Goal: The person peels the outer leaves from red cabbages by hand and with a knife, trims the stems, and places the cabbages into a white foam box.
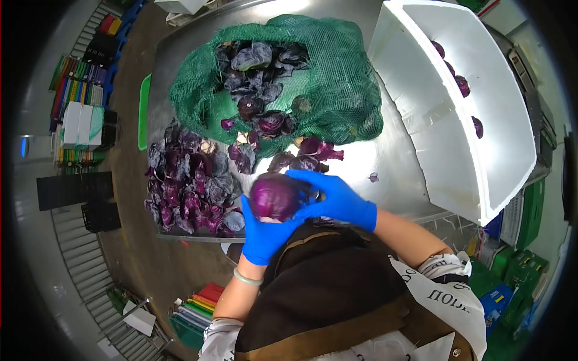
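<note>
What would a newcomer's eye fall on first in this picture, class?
Bright blue gloves, on the left hand and right hand, cup a glossy purple cabbage at the centre. Beyond it sprawls a green mesh bag, and a big white box stands at the right.

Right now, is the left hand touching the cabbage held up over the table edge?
Touching. The head view shows the left hand cupped against the cabbage, a finger lying along its side.
</note>
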`<state>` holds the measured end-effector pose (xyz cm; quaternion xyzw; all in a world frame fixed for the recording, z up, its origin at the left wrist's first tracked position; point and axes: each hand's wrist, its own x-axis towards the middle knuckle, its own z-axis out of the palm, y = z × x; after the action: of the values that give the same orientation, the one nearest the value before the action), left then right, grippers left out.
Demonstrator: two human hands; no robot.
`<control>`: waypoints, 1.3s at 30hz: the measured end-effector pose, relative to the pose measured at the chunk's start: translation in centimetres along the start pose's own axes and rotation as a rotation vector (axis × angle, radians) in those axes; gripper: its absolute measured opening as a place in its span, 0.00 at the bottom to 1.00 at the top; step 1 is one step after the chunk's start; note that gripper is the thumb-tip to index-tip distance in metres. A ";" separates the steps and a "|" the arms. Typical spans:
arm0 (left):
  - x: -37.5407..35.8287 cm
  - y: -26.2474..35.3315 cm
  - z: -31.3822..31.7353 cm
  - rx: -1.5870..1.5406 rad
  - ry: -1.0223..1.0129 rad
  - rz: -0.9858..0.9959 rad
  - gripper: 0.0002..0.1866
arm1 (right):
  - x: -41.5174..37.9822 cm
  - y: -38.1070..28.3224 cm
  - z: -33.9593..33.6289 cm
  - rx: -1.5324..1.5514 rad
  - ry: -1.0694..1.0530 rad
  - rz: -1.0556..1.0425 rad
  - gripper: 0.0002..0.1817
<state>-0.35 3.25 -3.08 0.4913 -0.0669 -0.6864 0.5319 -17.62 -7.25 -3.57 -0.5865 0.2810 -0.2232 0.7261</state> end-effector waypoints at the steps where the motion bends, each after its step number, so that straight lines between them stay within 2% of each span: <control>1: 0.3 0.3 -0.4 -0.074 -0.078 -0.052 0.38 | 0.2 0.6 -0.1 -0.049 0.039 -0.074 0.41; 2: 0.5 0.8 -1.3 -0.149 -0.152 -0.105 0.37 | 0.4 1.1 -0.2 -0.095 0.075 -0.145 0.39; 3: 0.7 1.1 -1.8 -0.225 -0.223 -0.158 0.36 | 0.4 0.8 -0.9 -0.058 0.028 0.027 0.36; 4: 0.7 1.7 -0.3 -0.022 -0.123 0.024 0.36 | 0.3 0.2 -2.0 -0.017 -0.022 0.202 0.33; 5: 0.2 2.4 0.2 0.027 -0.205 0.034 0.38 | 0.3 0.0 -2.5 0.025 -0.072 0.375 0.31; 6: -0.1 2.9 0.3 0.078 -0.289 0.041 0.40 | 0.4 0.5 -2.2 0.060 -0.048 0.376 0.30; 8: -0.2 2.1 0.0 0.296 -0.310 0.054 0.43 | 0.3 1.8 -1.5 0.130 0.003 0.383 0.27; 9: -0.1 1.7 -0.1 0.403 -0.321 0.066 0.45 | 0.2 1.2 -1.2 -0.015 0.112 0.351 0.22; 12: 0.2 0.7 -0.3 0.249 -0.193 0.016 0.46 | -0.4 1.5 -0.4 -0.426 0.444 -0.306 0.16; 14: 0.1 0.5 -0.5 0.147 -0.117 -0.009 0.42 | -1.8 1.2 0.3 -0.604 0.305 -0.245 0.17; 16: 0.1 0.4 -0.7 -0.009 -0.125 0.007 0.40 | -2.7 -0.5 0.7 -0.865 0.167 -0.189 0.19; 20: 0.3 0.6 -0.6 0.075 -0.105 -0.008 0.39 | -2.8 -0.4 1.1 -0.913 0.088 -0.165 0.29; 26: 0.0 0.6 0.6 0.170 -0.018 0.005 0.35 | -2.8 -0.9 1.7 -1.010 0.069 -0.138 0.36; 29: 0.4 -0.2 0.0 0.082 -0.034 0.012 0.35 | -2.6 -0.7 1.8 -1.030 0.073 -0.130 0.37; 39: -0.2 -0.2 1.2 0.175 0.023 0.058 0.33 | -2.5 -1.0 1.7 -1.042 0.037 -0.120 0.37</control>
<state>-1.34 2.97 -2.49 0.5414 -0.1349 -0.6566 0.5075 -18.35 -4.63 -1.98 -0.8809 0.3335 -0.1056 0.3187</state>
